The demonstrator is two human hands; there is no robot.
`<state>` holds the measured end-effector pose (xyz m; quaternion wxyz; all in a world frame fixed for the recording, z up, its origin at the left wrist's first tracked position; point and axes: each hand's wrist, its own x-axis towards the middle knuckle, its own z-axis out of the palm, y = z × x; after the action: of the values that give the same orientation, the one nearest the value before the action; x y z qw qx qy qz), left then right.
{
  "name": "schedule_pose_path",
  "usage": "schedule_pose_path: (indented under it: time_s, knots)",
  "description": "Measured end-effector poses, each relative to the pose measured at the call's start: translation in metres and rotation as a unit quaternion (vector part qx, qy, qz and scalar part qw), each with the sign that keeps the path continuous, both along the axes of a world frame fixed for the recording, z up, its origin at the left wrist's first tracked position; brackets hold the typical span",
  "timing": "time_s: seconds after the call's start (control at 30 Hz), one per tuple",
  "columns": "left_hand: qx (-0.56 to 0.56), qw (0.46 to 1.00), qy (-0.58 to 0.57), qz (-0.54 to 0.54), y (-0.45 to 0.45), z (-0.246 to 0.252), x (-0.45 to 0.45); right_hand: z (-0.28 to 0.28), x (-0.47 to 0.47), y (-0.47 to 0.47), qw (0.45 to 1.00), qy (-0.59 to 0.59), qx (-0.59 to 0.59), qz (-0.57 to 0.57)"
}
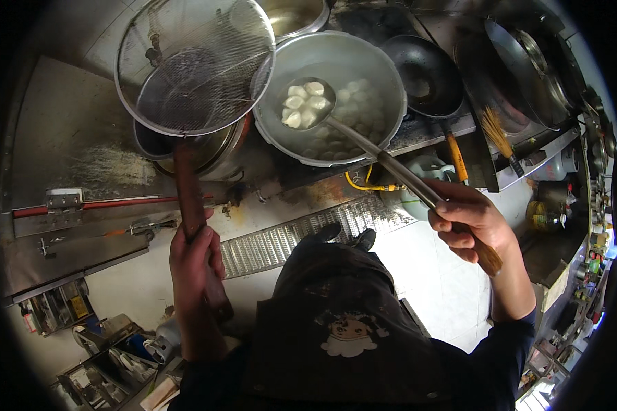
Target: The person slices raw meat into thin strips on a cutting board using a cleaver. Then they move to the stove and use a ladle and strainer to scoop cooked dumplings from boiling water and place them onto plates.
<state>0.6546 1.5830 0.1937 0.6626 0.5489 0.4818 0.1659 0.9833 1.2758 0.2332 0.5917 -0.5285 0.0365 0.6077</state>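
My left hand (198, 251) grips the wooden handle of a large round wire-mesh strainer (231, 51), held raised left of the pot; nothing shows in its mesh. My right hand (468, 218) holds the wooden end of a long-handled metal ladle (360, 138). The ladle's bowl is over a large metal pot (329, 46) and holds several pale round dumplings or balls (306, 103). More such pieces (360, 97) lie in the cloudy liquid of the pot, under light steam. Through the mesh, a dark round vessel is partly visible.
A black wok (424, 77) with a wooden handle stands right of the pot, and a straw brush (493, 133) lies farther right. Another metal pot (293, 20) is behind. Below the stove are a yellow hose (375, 187) and a gas cylinder (416, 205). A ridged metal grate (267, 249) lies on the floor.
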Motion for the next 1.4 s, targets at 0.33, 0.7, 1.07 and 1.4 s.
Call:
schedule_pose_path:
  time_s: [0.33, 0.7, 1.07, 1.4]
  knots:
    - [-0.071, 0.985, 0.010, -0.155, 0.021, -0.015, 0.038, 0.044, -0.022, -0.007, 0.996, -0.022, -0.001, -0.085]
    - [-0.029, 0.984, 0.017, -0.176, 0.035, -0.042, 0.045, 0.048, -0.031, 0.004, 0.995, -0.021, 0.000, -0.098]
    - [-0.172, 0.975, 0.009, -0.140, 0.013, 0.006, 0.047, 0.019, -0.038, 0.021, 0.812, -0.548, -0.160, 0.119]
    - [-0.121, 0.984, -0.077, -0.110, 0.026, 0.021, 0.038, -0.039, -0.047, 0.050, 0.984, 0.032, 0.101, -0.141]
